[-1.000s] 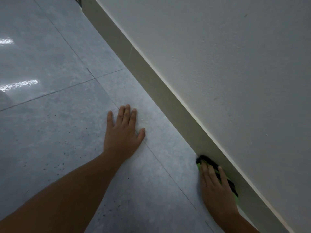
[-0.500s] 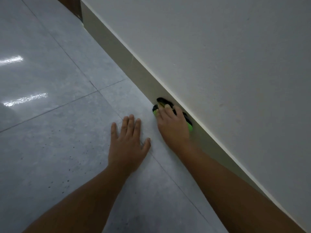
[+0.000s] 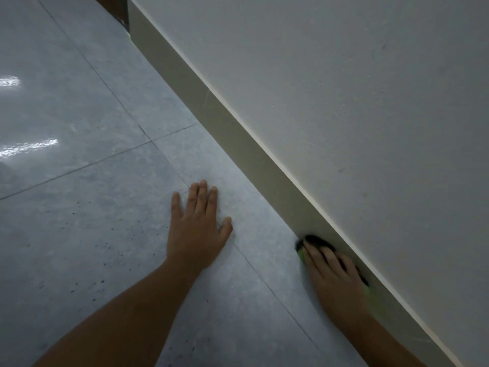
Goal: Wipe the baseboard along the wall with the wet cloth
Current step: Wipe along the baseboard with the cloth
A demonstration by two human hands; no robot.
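Observation:
A beige baseboard (image 3: pixel 232 128) runs diagonally from the upper left to the lower right, at the foot of a pale wall (image 3: pixel 344 88). My right hand (image 3: pixel 336 271) presses a black and green cloth (image 3: pixel 316 240) flat against the baseboard where it meets the floor; most of the cloth is hidden under my fingers. My left hand (image 3: pixel 197 226) lies palm down on the grey tiled floor (image 3: pixel 79 207), fingers spread a little, holding nothing, some way left of the cloth.
The floor is glossy grey tile with grout lines and small dark specks. The baseboard ends at a corner at the top (image 3: pixel 131 25), beside something brown (image 3: pixel 113 6). Light glares on the tiles at the far left.
My right hand slid the cloth along the baseboard away from me half a second ago, then back toward me to the lower right. My left hand stayed planted on the floor.

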